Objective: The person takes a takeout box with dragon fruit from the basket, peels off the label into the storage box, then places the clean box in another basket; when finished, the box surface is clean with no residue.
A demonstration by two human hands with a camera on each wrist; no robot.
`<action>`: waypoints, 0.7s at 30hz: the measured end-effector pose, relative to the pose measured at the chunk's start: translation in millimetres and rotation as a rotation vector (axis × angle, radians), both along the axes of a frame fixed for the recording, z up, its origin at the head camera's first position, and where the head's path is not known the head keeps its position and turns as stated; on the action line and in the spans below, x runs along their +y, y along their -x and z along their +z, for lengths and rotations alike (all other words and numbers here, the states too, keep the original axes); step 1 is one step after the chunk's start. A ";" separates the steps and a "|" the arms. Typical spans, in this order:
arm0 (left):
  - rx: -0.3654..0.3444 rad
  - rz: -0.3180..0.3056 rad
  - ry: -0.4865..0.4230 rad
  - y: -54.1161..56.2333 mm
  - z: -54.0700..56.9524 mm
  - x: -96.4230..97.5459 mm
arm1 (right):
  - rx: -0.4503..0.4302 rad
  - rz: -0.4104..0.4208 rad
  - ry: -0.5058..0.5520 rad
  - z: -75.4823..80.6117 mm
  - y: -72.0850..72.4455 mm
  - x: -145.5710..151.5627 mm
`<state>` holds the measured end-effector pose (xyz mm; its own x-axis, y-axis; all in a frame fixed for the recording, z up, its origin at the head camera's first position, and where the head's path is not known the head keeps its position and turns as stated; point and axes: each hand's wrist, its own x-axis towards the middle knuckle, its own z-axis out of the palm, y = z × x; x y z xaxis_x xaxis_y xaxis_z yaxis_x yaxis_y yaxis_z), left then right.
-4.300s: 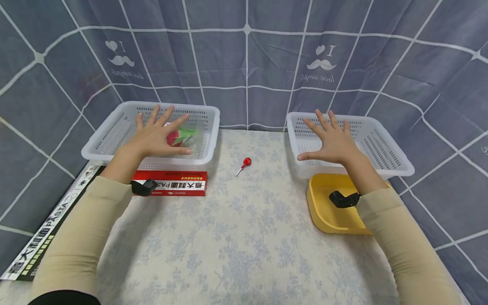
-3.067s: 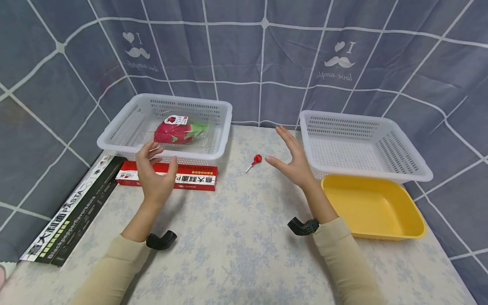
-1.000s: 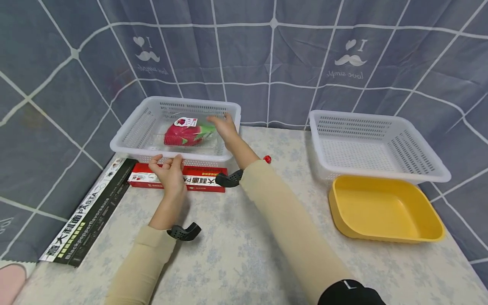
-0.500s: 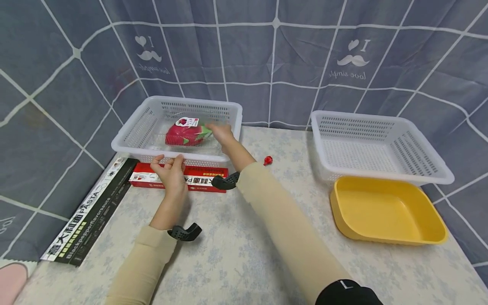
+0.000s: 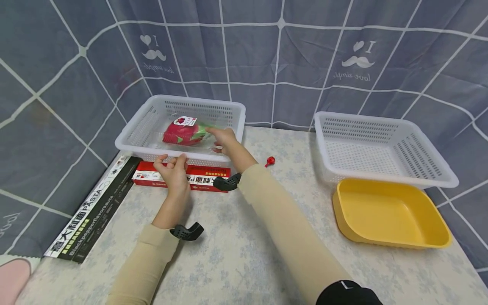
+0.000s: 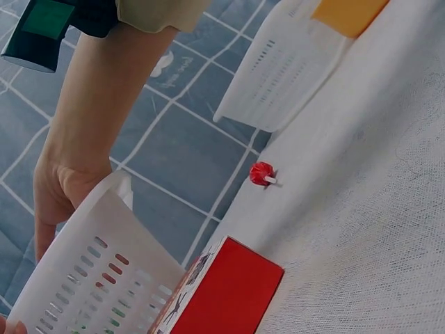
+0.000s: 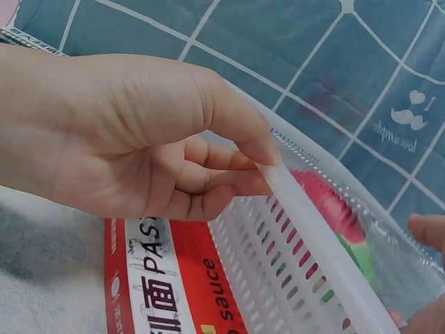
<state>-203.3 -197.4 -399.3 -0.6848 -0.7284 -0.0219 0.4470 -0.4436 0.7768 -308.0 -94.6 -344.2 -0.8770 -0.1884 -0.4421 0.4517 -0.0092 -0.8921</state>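
At the back left stands a white slotted plastic basket (image 5: 131,142), holding a dragon fruit (image 5: 179,133) in a clear tray with film and a white label. My left hand (image 5: 173,173) pinches the basket's near rim; the right wrist view shows its thumb on the rim (image 7: 306,223) and curled fingers (image 7: 208,198) against the outer wall. My right hand (image 5: 226,142) reaches over the basket's right side and grips the right end of the fruit's package. In the left wrist view, the basket wall hides the right fingertips.
A red pasta box (image 5: 206,180) lies before the basket, a long black pasta box (image 5: 95,212) to its left. Near my right forearm is a red lollipop (image 5: 270,161). A second white basket (image 5: 354,159) and a yellow tub (image 5: 389,212) stand at the right.
Both hands have come from open and raised to the left basket, the left at its rim, the right inside. Over the last half second the packaged fruit has shifted slightly left within the basket.
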 end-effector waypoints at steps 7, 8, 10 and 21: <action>-0.009 0.014 0.012 0.6 0.5 2.1 | 0.020 0.013 0.067 -0.7 -0.9 2.0; -0.013 0.014 0.005 1.2 0.0 1.6 | 0.027 0.015 0.077 -0.7 -1.3 2.2; -0.023 0.013 -0.008 2.1 -0.1 0.8 | 0.039 0.020 0.081 -0.3 -1.9 2.5; -0.032 0.008 -0.011 0.2 1.4 0.8 | 0.063 0.035 0.103 2.1 -5.4 3.6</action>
